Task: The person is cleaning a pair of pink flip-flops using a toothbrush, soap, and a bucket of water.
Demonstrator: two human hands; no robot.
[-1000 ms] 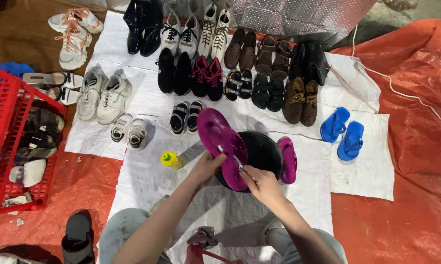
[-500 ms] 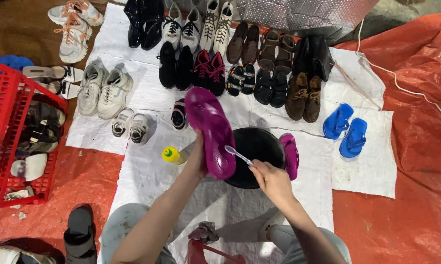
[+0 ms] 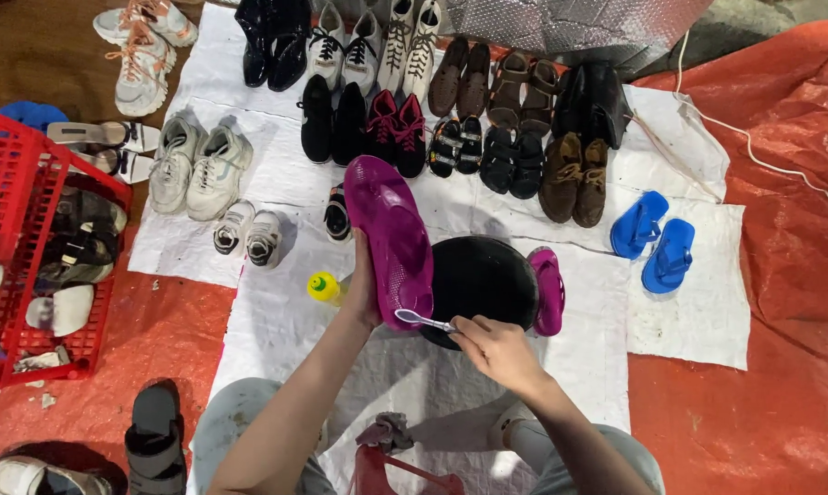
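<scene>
— Gripping status, both hands?

— My left hand (image 3: 364, 291) is clenched on the edge of a purple sandal (image 3: 391, 236), holding it tilted up with its sole toward me, over the rim of a black basin (image 3: 487, 280). My right hand (image 3: 495, 346) pinches a small brush (image 3: 423, 320), whose head touches the sandal's lower end.

— Where's the sandal's mate?

— I see the other purple sandal (image 3: 548, 290) lying against the basin's right side, on the white sheet (image 3: 698, 312).

— Anything else close by?

— I see a yellow-capped bottle (image 3: 323, 287) just beside my left wrist. Two blue flip-flops (image 3: 654, 240) lie to the right, well apart from the basin. Rows of shoes (image 3: 414, 101) fill the sheet beyond, and a red basket (image 3: 11, 183) of footwear stands at the far left on the orange tarp (image 3: 781, 394).
</scene>
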